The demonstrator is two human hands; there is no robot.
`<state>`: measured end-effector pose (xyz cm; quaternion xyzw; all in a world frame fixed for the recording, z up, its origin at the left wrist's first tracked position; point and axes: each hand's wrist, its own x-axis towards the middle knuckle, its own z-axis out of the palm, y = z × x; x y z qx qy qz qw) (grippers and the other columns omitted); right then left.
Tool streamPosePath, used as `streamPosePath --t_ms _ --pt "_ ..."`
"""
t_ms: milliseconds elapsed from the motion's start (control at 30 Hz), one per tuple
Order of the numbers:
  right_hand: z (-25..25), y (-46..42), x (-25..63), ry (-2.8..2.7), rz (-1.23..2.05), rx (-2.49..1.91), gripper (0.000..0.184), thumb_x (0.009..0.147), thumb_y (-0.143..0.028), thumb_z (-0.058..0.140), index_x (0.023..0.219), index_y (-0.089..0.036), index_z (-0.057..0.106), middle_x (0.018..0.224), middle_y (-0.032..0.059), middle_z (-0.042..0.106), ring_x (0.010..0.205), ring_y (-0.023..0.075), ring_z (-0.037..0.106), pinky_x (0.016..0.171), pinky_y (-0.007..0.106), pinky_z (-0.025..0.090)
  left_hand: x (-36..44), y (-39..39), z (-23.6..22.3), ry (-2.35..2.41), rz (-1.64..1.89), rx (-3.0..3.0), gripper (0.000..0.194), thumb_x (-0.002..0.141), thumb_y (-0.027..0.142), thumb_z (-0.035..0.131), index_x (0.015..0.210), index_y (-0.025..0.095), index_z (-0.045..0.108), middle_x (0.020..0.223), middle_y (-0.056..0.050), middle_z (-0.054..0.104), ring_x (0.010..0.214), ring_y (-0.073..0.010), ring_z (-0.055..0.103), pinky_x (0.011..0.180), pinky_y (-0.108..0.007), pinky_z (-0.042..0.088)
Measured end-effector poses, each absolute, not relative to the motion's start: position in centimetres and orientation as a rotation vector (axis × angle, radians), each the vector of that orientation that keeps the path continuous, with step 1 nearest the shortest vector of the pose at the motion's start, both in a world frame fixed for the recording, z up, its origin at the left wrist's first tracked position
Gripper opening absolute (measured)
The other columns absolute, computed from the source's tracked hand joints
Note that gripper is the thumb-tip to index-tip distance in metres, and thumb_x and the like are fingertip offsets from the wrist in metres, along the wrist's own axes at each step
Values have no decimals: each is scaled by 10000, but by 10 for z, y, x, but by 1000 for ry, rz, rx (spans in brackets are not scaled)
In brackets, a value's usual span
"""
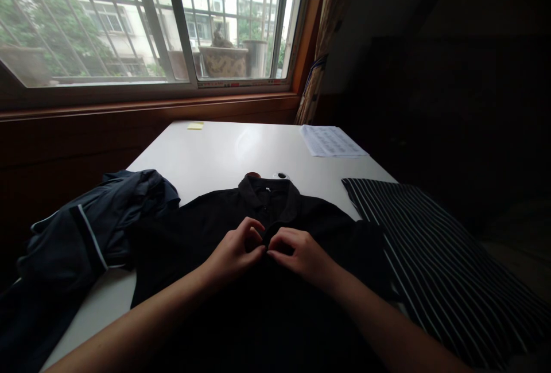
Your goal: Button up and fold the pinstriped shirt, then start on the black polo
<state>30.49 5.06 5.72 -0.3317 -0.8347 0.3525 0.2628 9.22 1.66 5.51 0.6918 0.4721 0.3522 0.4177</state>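
A black collared shirt (pixel 202 218) lies spread front side up on the white table, its collar toward the window. Both of my hands meet at the front opening just below the collar. My left hand (pixel 239 249) has thumb and fingers curled in a pinch on the left side of the opening. Close beside it, my right hand (pixel 301 255) pinches the fabric edge on the right side. The fingertips of the two hands are almost touching. Any button between them is too dark and small to make out.
On the left lies a crumpled dark blue garment (pixel 107 218) with light piping. A black striped cloth (pixel 430 247) covers the right side. Printed papers (pixel 331 141) and a yellow sticky note (pixel 195 125) lie at the far end of the white table (pixel 232 149), below a window.
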Motion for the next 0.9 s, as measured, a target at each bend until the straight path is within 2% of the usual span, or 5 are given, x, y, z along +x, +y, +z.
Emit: streamPosePath --t_ms 633,900 --pt "62 49 304 -2261 954 -925 25 851 -184 701 839 -199 686 828 -2 646 784 147 625 722 256 473 93 18 47 1159 919 1738 256 845 183 586 1077 214 484 762 54 606 679 -108 535 644 -223 408" --pt "63 44 299 -2164 1016 -1074 90 841 -271 728 817 -195 687 808 -2 669 746 149 630 667 255 465 92 20 44 1178 948 1725 252 838 193 613 1050 218 477 770 48 619 694 -118 556 652 -229 415"
